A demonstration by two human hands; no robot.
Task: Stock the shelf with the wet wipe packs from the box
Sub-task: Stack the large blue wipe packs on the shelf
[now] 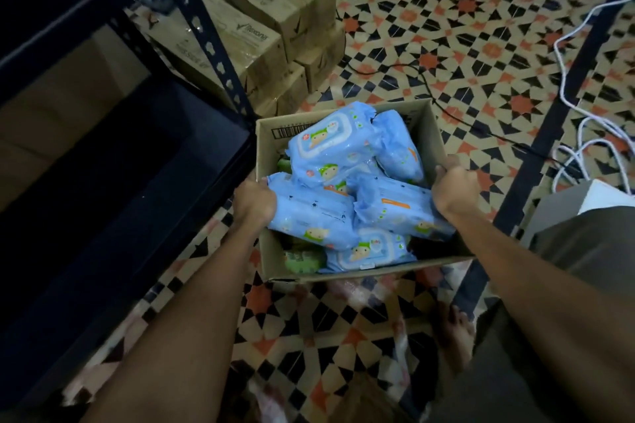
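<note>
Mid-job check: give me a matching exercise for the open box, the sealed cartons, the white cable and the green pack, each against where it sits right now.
Things:
1. open cardboard box
2. sealed cartons
3. white cable
4. green pack

Places:
A. stacked on the floor behind the shelf post
B. low in the box's near left corner, under the blue wet wipe packs
C. looped on the tiled floor at far right
D. between the left hand and right hand, beside the black shelf

Pairs: 1-D, 2-A, 3-C, 4-B
</note>
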